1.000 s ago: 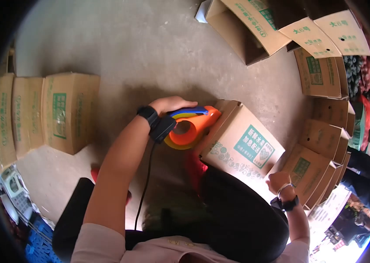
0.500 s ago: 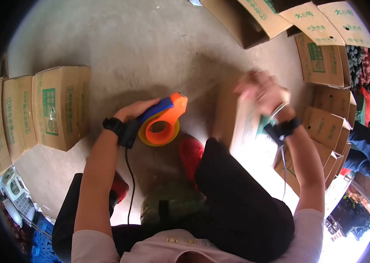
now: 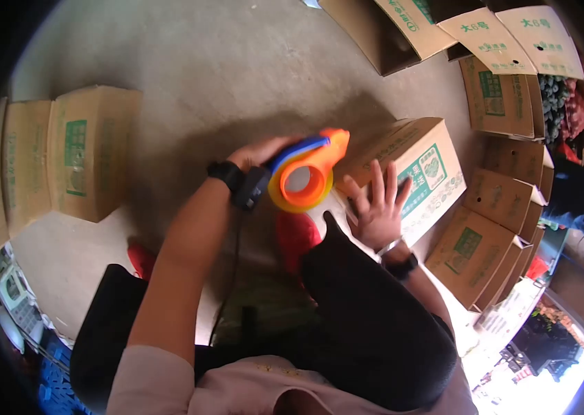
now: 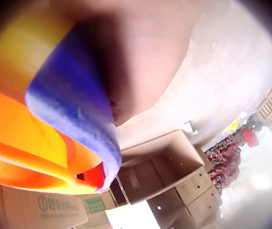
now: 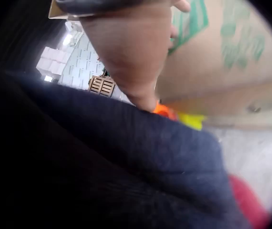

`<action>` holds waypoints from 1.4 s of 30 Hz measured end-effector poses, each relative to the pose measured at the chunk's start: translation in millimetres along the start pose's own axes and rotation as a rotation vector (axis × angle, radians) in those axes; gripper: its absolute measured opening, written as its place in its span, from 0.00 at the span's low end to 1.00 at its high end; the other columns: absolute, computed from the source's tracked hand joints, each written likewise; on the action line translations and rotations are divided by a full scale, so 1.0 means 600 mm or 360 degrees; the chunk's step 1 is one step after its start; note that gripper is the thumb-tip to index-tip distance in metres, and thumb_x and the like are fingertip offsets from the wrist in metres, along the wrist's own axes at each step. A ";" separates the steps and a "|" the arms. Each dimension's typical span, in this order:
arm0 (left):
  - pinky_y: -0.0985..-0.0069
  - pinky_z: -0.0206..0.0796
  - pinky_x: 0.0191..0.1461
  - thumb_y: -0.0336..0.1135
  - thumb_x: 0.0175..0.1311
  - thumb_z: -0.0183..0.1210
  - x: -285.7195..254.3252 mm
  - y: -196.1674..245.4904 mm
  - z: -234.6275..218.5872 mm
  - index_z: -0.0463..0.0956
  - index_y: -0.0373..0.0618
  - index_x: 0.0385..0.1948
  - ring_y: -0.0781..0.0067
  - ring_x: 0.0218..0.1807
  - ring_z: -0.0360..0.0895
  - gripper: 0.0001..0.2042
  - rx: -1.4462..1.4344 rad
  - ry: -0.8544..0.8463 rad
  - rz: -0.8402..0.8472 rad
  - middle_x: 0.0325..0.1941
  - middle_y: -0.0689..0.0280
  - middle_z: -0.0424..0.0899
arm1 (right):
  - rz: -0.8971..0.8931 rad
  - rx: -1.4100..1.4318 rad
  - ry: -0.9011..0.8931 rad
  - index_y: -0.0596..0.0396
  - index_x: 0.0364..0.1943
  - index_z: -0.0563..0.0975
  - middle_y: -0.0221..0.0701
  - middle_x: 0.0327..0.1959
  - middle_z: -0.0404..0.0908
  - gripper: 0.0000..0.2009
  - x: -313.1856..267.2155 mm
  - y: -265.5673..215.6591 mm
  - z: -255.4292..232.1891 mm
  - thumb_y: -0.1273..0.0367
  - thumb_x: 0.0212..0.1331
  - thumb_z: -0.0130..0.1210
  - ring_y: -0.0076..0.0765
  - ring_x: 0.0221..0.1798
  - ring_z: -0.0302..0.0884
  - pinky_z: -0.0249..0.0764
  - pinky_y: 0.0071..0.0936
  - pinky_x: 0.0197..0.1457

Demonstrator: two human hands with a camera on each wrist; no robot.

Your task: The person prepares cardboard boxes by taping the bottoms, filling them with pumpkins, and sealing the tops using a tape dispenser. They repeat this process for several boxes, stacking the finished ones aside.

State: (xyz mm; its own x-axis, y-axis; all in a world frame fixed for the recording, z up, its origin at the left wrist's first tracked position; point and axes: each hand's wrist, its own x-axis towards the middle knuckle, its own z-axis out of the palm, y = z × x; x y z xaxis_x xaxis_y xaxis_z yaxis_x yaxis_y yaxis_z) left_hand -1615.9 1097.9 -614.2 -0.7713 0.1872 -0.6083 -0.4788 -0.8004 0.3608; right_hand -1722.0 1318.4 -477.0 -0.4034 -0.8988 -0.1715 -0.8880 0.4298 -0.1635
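Note:
In the head view my left hand grips a tape dispenser, orange with a blue handle and a roll of yellowish tape. Its orange nose points away from me, close to the left end of a cardboard box with green print. My right hand is spread over the near side of that box, fingers straight and apart. The left wrist view has the blue handle close up under the left hand. From the right wrist, the right hand appears beside the printed box face.
Closed boxes stand in a row at the left. More boxes line the right side, and an open box lies at the top. A red shoe and dark trouser legs are close below the box.
The dispenser moved left away from the box, then back right towards it. My right hand went from curled at the box's near corner to spread along its side. The box has turned and shifted.

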 end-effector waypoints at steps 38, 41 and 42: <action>0.69 0.69 0.35 0.48 0.53 0.55 -0.096 0.080 0.356 0.78 0.36 0.28 0.53 0.28 0.78 0.19 0.2755 -0.0083 0.0693 0.26 0.49 0.78 | 0.1073 0.2455 0.0464 0.61 0.32 0.78 0.30 0.26 0.80 0.09 -0.117 0.095 0.010 0.71 0.60 0.47 0.22 0.29 0.76 0.71 0.20 0.33; 0.67 0.64 0.27 0.49 0.53 0.55 -0.101 0.102 0.319 0.76 0.32 0.21 0.56 0.19 0.72 0.22 0.2660 0.0015 0.0558 0.18 0.49 0.75 | 0.1091 0.1245 0.0837 0.60 0.24 0.78 0.32 0.15 0.77 0.10 -0.121 0.152 -0.002 0.69 0.56 0.50 0.30 0.19 0.74 0.70 0.27 0.25; 0.67 0.65 0.28 0.50 0.53 0.55 -0.111 0.116 0.316 0.76 0.32 0.22 0.56 0.20 0.73 0.22 0.2799 0.0114 0.0448 0.18 0.49 0.75 | 0.1023 0.0977 0.0793 0.60 0.28 0.77 0.36 0.19 0.77 0.09 -0.130 0.185 0.017 0.68 0.55 0.52 0.34 0.22 0.75 0.70 0.30 0.26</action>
State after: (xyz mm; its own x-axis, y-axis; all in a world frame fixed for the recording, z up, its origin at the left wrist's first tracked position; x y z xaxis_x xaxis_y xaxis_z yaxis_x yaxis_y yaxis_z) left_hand -1677.4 1137.6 -414.7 -0.9061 0.1040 -0.4102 -0.2260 0.7005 0.6769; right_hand -1786.8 1437.4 -491.8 -0.9346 -0.3556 -0.0012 -0.2608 0.6878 -0.6774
